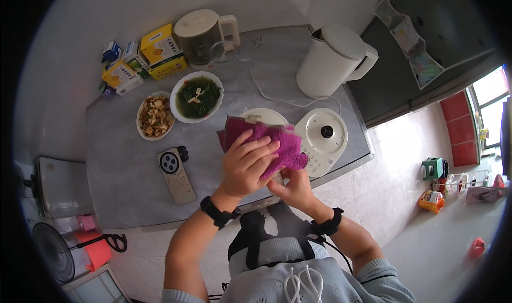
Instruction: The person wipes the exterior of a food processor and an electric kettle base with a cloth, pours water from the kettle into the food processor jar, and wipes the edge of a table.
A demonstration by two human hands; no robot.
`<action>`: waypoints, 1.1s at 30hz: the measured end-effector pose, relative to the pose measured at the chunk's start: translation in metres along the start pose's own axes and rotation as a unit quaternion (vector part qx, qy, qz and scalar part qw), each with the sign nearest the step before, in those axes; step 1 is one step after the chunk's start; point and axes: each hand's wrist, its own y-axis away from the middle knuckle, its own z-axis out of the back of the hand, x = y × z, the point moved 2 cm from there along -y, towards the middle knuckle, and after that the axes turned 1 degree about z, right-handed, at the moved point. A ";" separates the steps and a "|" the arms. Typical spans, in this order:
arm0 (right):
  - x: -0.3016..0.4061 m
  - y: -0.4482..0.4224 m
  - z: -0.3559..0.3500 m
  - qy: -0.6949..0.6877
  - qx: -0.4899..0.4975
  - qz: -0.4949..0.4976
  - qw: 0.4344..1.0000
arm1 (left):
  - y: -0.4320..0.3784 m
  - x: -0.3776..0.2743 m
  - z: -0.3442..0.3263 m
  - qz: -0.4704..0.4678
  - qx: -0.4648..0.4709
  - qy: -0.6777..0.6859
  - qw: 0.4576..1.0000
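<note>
A purple towel (282, 143), grey-edged and folded, is under my left hand (250, 165), whose fingers lie spread across it. My right hand (294, 187) is just below the towel's lower edge, with its fingers curled around a white handle-like part (279, 178), mostly hidden. Behind the towel shows the rounded top of a white vessel (268, 114); the rest of it is covered. Right beside it sits a white kettle power base (325, 139) with a black central connector and a button panel.
A white kettle (332, 61) stands at the back right, a glass kettle (204, 37) at the back. A white power cord (264, 95) runs between them. Left are a bowl of greens (199, 97), a bowl of diced food (156, 116), a phone (177, 177) and several boxes (158, 43).
</note>
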 end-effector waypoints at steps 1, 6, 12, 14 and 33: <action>0.001 0.000 0.002 -0.011 -0.013 0.025 1.000 | 0.002 -0.003 -0.002 -0.003 0.002 0.006 1.000; 0.005 0.004 0.008 0.021 -0.004 -0.055 0.998 | 0.027 0.000 0.003 0.283 -0.271 0.126 0.911; -0.005 0.000 0.011 0.027 0.014 -0.086 0.996 | 0.013 -0.013 0.021 0.336 -0.287 0.176 0.880; -0.007 0.002 0.010 0.182 0.033 0.066 0.980 | -0.001 -0.034 0.017 0.085 -0.018 0.029 0.996; -0.009 -0.013 0.007 0.021 0.045 -0.044 0.998 | 0.028 0.048 0.019 0.579 -0.110 0.045 0.806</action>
